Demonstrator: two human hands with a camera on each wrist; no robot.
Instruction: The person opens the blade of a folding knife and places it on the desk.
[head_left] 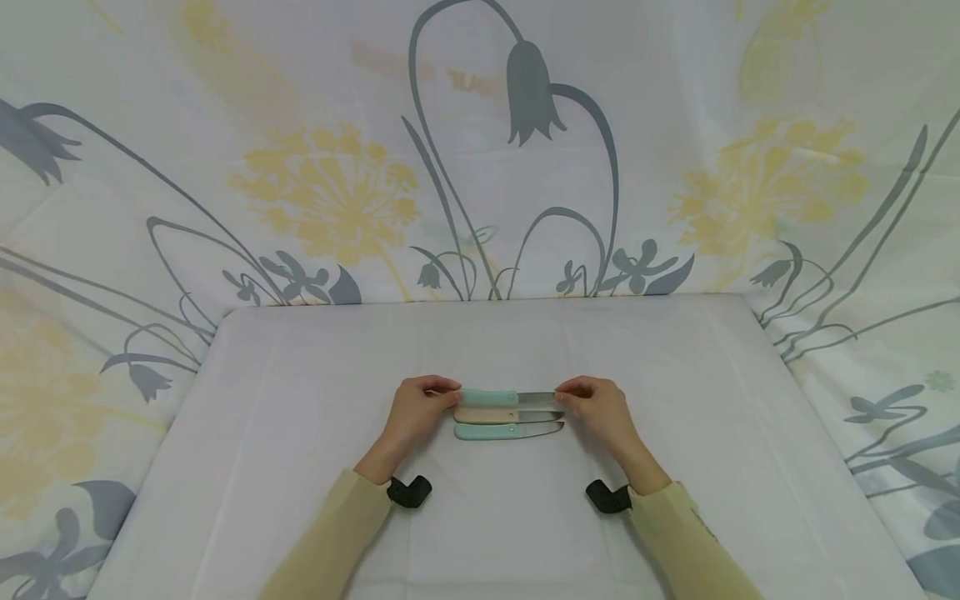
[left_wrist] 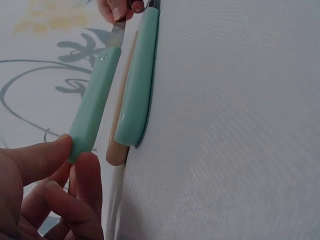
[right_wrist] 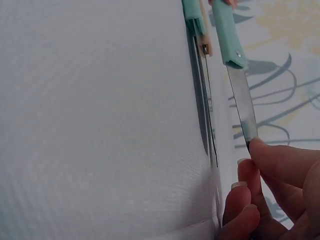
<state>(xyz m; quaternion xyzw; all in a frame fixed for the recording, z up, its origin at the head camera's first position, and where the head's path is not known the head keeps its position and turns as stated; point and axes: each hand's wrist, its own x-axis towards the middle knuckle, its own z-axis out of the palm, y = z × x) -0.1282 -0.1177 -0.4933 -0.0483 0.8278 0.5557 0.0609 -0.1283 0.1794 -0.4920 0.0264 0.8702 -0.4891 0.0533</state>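
Note:
Both hands share one knife with a mint-green handle (head_left: 488, 397). My left hand (head_left: 422, 408) pinches the butt of that handle (left_wrist: 94, 102) between thumb and fingertips. At the other end, my right hand (head_left: 600, 408) pinches the tip of its metal blade (right_wrist: 242, 102). In the wrist views this knife hangs raised off the white cloth. On the near side of it lie two more knives, side by side: a beige-handled knife (head_left: 483, 415) and a second mint-handled knife (head_left: 486, 432). All the blades point right.
A white cloth (head_left: 510, 525) covers the table. Behind and at the sides hangs flower-patterned fabric (head_left: 480, 175), meeting the table's far edge. Black wrist mounts (head_left: 410, 492) sit at both cuffs.

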